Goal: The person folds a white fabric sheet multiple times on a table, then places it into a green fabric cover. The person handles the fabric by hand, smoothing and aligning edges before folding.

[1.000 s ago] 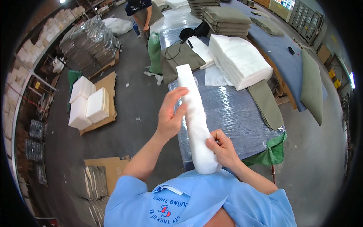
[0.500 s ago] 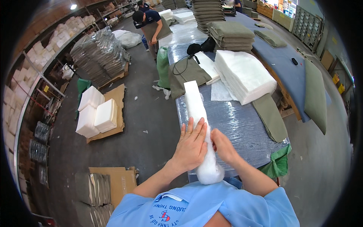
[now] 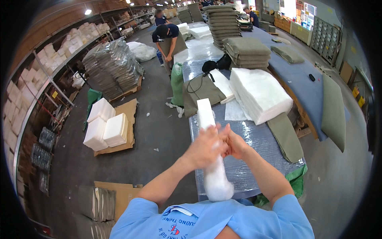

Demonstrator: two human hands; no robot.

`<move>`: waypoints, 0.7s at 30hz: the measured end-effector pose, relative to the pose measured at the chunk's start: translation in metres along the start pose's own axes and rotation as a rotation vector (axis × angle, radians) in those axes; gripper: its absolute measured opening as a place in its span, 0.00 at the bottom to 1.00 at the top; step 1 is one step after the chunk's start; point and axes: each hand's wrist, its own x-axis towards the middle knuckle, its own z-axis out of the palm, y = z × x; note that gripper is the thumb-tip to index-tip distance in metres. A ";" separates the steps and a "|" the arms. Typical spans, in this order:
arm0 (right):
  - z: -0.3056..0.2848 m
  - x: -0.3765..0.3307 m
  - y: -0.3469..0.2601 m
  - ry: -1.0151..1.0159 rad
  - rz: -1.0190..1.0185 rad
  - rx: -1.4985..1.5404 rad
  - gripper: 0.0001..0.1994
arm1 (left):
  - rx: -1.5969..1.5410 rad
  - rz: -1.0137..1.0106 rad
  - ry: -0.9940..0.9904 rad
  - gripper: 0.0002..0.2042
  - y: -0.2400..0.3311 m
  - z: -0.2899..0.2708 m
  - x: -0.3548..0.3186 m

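Note:
A long, narrow piece of white wadding (image 3: pixel 218 181) lies lengthwise in front of me on the plastic-covered table (image 3: pixel 248 153). Its far end is flat and squared, while the near end bulges, soft and rounded, against my shirt. Across its middle lies my left hand (image 3: pixel 205 148), whose fingers are smeared by motion. From the right, my right hand (image 3: pixel 236 144) meets the wadding's edge with bent fingers, close against the left hand. Some fingertips are hidden between the two hands.
A thick stack of white wadding sheets (image 3: pixel 260 95) stands beyond my right hand, beside a grey-green fabric cover (image 3: pixel 285 137). Folded covers (image 3: pixel 246 51) are piled farther back. White foam blocks (image 3: pixel 115 129) sit on floor cardboard at left. A co-worker (image 3: pixel 167 38) bends beside the table.
My left hand has lifted from lying flat along the wadding and moved across toward my right hand, which turned and shifted slightly forward. The view has tilted up a little.

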 end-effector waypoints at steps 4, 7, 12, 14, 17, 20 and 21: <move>0.025 0.033 -0.009 0.053 -0.042 -0.136 0.39 | 0.193 -0.236 0.213 0.30 -0.061 -0.003 0.043; 0.041 0.042 0.003 0.123 -0.017 -0.209 0.38 | 0.432 -0.289 -0.070 0.29 -0.064 0.005 0.069; 0.028 0.037 -0.004 0.003 -0.004 -0.129 0.38 | 0.076 -0.124 -0.218 0.29 -0.084 -0.006 0.080; 0.029 0.045 -0.015 0.062 -0.046 -0.174 0.38 | -0.248 -0.183 0.118 0.30 -0.103 -0.010 0.065; 0.031 0.076 -0.043 0.382 -0.243 -0.382 0.37 | 0.104 -0.400 0.169 0.32 -0.105 0.011 0.057; 0.028 0.117 -0.037 0.548 -0.493 -0.607 0.34 | 0.066 -0.338 0.130 0.33 -0.089 0.022 0.066; 0.020 0.126 -0.030 0.543 -0.513 -0.599 0.34 | 0.089 -0.342 0.094 0.34 -0.086 0.020 0.068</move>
